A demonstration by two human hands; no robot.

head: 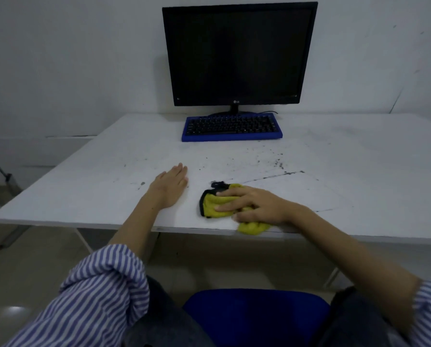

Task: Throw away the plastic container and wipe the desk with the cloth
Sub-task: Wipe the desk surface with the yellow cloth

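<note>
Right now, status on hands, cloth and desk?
Left hand flat on desk. Right hand pressing yellow cloth at near edge. Dark specks unwiped ahead. No plastic container visible.

The cloth (215,204) is lying bunched on the white desk (84,176), close to the near edge. It is yellow with a dark trim showing along its left and far sides. One yellow fold is hanging just over the near edge of the desk. The right hand (253,205) is pressing down on it with spread fingers. The desk surface is showing dark specks and streaks beyond the cloth. The plastic container is not appearing in view.
</note>
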